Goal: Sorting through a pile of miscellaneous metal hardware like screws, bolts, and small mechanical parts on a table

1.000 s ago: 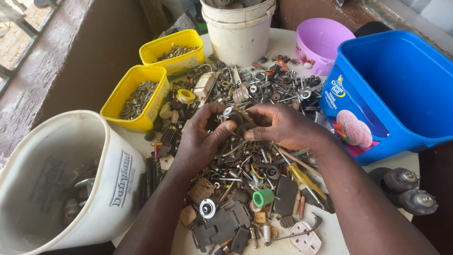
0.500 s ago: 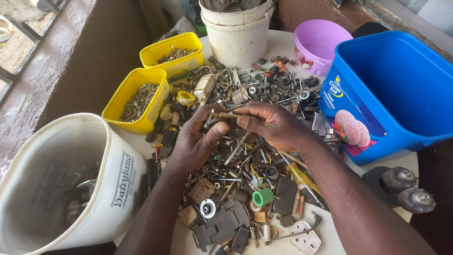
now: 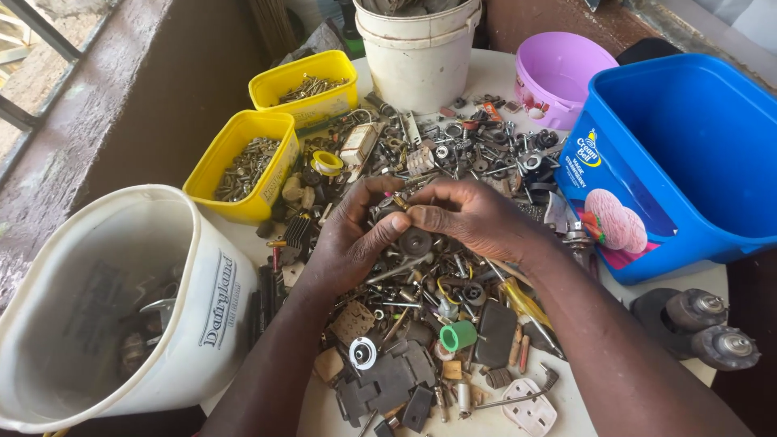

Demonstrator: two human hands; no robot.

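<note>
Both hands meet over the middle of a round table (image 3: 494, 77) heaped with scrap hardware (image 3: 437, 307). The left hand (image 3: 352, 243) and the right hand (image 3: 473, 218) pinch a small dark metal part (image 3: 390, 212) between their fingertips, the thumbs pressed close together on it. What kind of part it is cannot be told; the fingers cover most of it. It sits just above the heap, near the table's centre. A dark round disc (image 3: 418, 240) lies right under the right thumb.

To the far left stand two yellow tubs (image 3: 243, 133), both holding screws and small fasteners. At the near left a large white bucket (image 3: 105, 299) lies tilted on its side, with a few metal pieces inside. A second white bucket (image 3: 421, 57) stands at the far edge, and a pink tub (image 3: 558, 73) is just right of it. A big blue tub (image 3: 688, 154) fills the right side.

Near the person, in the heap, lie a green cap (image 3: 459, 335), a yellow-handled tool (image 3: 522, 299) and a white plug (image 3: 530, 411). Two round metal-capped parts (image 3: 704, 324) sit off the table's right edge.
</note>
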